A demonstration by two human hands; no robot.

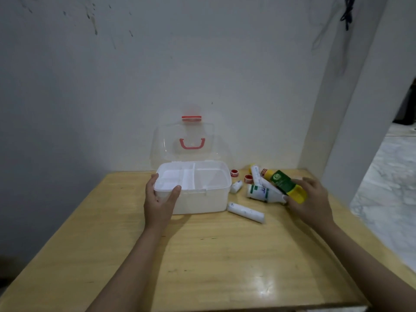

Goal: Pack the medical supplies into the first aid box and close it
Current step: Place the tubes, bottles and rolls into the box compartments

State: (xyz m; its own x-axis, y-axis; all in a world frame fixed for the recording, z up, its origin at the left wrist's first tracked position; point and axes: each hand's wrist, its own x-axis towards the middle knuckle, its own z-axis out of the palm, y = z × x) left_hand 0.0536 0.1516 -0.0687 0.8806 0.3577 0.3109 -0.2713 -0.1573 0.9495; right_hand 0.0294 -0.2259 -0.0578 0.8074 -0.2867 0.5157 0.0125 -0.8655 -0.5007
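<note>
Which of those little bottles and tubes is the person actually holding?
The green bottle with the yellow cap, gripped in the right hand. The other white bottles and tubes, like the white tube nearest the box, lie loose on the table.

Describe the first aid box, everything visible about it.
The box is white, plastic-looking, with rounded corners, and stands on the wooden table near the wall. Its clear lid is swung up and back, showing a red handle and a red latch. A divided white tray sits in the top and looks empty. The left hand grips its front left corner.
</note>
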